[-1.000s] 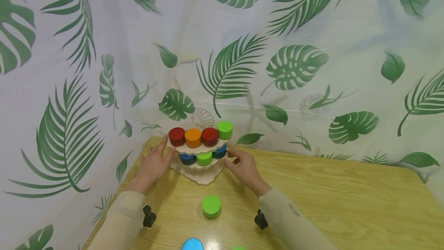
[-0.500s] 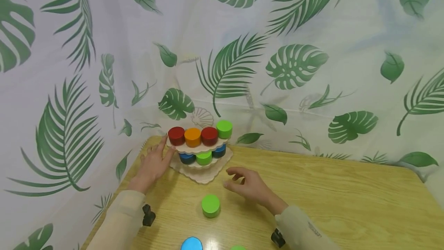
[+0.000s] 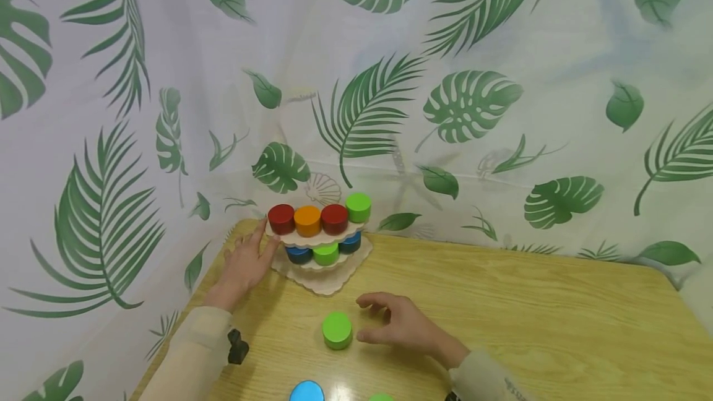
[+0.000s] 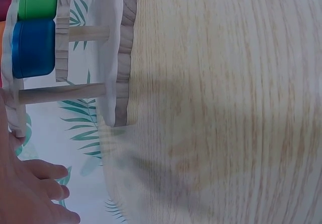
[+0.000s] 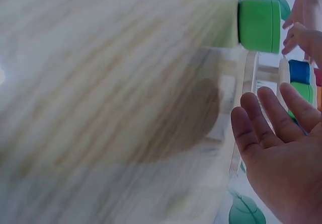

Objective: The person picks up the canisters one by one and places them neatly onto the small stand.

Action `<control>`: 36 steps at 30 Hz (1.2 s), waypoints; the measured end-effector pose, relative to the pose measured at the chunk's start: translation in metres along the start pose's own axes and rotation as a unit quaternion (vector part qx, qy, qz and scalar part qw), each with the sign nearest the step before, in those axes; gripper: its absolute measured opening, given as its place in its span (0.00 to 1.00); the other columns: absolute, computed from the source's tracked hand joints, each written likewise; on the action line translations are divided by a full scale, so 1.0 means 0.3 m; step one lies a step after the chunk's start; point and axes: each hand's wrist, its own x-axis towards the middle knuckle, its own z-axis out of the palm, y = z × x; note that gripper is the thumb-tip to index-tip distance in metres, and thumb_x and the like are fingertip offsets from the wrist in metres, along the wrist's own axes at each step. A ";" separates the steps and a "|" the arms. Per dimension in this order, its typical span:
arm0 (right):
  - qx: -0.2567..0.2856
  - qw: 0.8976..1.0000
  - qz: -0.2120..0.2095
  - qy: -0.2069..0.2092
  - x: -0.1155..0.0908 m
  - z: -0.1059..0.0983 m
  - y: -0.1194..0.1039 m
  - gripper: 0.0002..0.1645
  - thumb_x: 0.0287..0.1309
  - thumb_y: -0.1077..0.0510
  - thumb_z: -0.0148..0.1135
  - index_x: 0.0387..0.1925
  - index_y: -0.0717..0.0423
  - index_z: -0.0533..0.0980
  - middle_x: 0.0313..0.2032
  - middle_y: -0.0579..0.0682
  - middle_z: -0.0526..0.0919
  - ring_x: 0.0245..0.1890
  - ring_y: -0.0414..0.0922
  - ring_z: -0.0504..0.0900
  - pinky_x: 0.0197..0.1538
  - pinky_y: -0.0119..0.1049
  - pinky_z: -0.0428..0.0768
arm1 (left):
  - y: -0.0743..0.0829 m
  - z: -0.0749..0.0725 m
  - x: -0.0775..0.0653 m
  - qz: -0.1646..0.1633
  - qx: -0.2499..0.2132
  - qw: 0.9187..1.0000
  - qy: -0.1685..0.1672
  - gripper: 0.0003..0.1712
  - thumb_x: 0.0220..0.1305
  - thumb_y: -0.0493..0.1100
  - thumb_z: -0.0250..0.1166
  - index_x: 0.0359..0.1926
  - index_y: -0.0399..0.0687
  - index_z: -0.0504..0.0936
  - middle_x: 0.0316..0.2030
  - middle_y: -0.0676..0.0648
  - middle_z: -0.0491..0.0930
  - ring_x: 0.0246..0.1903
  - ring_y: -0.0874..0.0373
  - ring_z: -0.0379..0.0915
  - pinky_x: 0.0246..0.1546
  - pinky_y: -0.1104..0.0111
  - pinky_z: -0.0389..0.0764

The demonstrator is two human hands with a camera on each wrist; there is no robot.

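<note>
Head view: the left hand pinches the left corner of a scalloped wooden stand's top tier between thumb and index finger. That tier bears a red, an orange, a second red and a green cylinder; below, the middle tier holds blue, green, blue. The right hand, fingers loosely bent and gripping nothing, hovers just beside a lone green cylinder on the table. Blue and green pieces are cut off by the lower edge.

Left wrist view: wooden posts, hidden from the head, join the tiers; the left hand's other fingers curl loosely.

Right wrist view: the right palm shows, four fingers extended, the lone green cylinder near the thumb.
</note>
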 end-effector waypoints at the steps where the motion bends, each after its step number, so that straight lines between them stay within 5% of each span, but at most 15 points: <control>1: 0.000 1.000 -0.003 -0.006 -0.001 0.005 -0.003 0.36 0.60 0.45 0.76 0.66 0.55 0.79 0.60 0.52 0.85 0.57 0.50 0.80 0.59 0.40 0.79 | 0.000 0.000 -0.001 -0.001 0.001 1.000 -0.001 0.45 0.82 0.70 0.34 0.86 0.51 0.43 0.79 0.26 0.55 0.80 0.22 0.42 0.75 0.25 0.40; 12: -0.032 0.999 -0.008 -0.039 0.034 0.051 -0.029 0.38 0.59 0.46 0.78 0.68 0.54 0.77 0.62 0.48 0.85 0.60 0.49 0.83 0.64 0.47 0.81 | 0.004 -0.006 -0.007 -0.003 -0.005 1.000 -0.005 0.45 0.82 0.70 0.34 0.86 0.51 0.43 0.80 0.26 0.54 0.80 0.22 0.41 0.75 0.25 0.38; 36: -0.107 0.993 -0.026 -0.035 0.077 0.091 -0.033 0.37 0.54 0.45 0.80 0.64 0.51 0.80 0.60 0.46 0.86 0.60 0.45 0.81 0.66 0.43 0.78 | -0.001 0.004 0.003 -0.008 -0.001 1.000 -0.003 0.46 0.81 0.71 0.34 0.86 0.52 0.42 0.80 0.27 0.54 0.79 0.21 0.43 0.75 0.26 0.40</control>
